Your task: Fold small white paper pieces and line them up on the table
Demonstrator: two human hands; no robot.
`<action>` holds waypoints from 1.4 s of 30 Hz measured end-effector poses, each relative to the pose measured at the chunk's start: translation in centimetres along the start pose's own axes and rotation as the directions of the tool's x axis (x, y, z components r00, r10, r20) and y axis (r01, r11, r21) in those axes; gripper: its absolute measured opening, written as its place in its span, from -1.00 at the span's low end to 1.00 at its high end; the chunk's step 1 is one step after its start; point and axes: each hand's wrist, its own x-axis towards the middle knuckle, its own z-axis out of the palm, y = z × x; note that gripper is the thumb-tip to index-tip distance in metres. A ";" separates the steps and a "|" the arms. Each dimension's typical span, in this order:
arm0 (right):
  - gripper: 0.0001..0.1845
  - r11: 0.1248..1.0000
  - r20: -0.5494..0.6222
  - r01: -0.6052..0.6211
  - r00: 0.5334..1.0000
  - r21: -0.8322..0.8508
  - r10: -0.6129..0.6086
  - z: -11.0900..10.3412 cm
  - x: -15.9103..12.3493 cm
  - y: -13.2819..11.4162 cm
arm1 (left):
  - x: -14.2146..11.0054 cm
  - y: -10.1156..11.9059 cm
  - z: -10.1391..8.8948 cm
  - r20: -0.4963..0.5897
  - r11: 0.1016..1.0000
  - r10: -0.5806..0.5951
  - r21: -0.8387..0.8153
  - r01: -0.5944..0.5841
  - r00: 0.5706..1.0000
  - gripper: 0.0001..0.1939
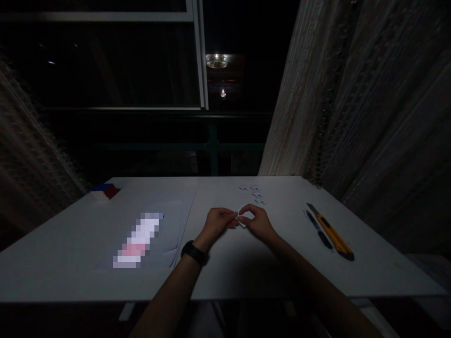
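Note:
Over the middle of the white table, my left hand (219, 220) and my right hand (259, 221) meet at the fingertips. Both pinch a small piece of white paper (247, 215), partly covered by the fingers. A dark watch (195, 253) is on my left wrist. Just beyond my right hand lie several small white paper pieces (256, 195) with dark marks or shadowed edges, too small to make out.
At right lie a yellow utility knife (334, 234), blade out, and a black pen (319, 230). Paper sheets (169, 230), partly pixelated, lie left. A cube (104, 191) with blue, white and red faces sits far left. Curtains (292, 94) hang beside the dark window.

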 end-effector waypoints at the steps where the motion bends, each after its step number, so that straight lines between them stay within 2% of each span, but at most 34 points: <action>1: -0.87 1.000 0.002 0.003 1.000 0.001 -0.003 0.0 0.0 0.0 | 0.0 0.0 0.0 0.006 1.000 0.005 0.013 -0.005 1.000 -0.71; 5: -0.86 1.000 0.014 0.007 1.000 0.005 -0.007 0.1 0.0 0.1 | 0.4 -0.5 -0.1 0.011 0.996 0.040 0.082 -0.041 0.999 -0.72; 10: -0.79 1.000 0.029 0.017 0.999 0.015 -0.018 0.1 -0.1 -0.2 | 0.9 -1.1 -0.3 -0.034 0.968 0.146 0.210 -0.136 0.989 -0.73; 17: -0.71 0.998 0.050 0.056 0.997 0.032 -0.057 -0.1 -0.1 -0.5 | 0.2 -0.4 0.0 -0.053 0.921 0.224 0.337 -0.194 0.973 -0.76; 23: -0.80 0.999 0.053 0.037 0.998 0.031 -0.038 -0.1 0.0 0.0 | -0.2 0.1 0.2 0.008 0.910 0.235 0.349 -0.223 0.972 -0.77; 32: -0.80 0.998 0.057 0.056 0.997 0.039 -0.059 -0.5 0.1 -0.3 | -0.2 0.0 0.0 0.070 0.895 0.252 0.363 -0.260 0.965 -0.73; 37: -0.80 0.993 0.072 0.064 0.995 0.095 -0.071 -0.7 0.2 -0.4 | -0.5 0.3 -0.3 0.156 0.783 0.311 0.518 -0.345 0.938 -0.66; 39: -0.73 0.990 0.090 0.070 0.993 0.121 -0.081 -0.7 0.2 -0.5 | -0.5 0.4 -0.4 0.196 0.736 0.333 0.557 -0.384 0.923 -0.65; 42: -0.45 0.986 0.157 0.009 0.987 0.164 -0.035 -0.7 0.2 -0.7 | -0.6 0.6 -0.4 0.208 0.709 0.353 0.577 -0.406 0.912 -0.66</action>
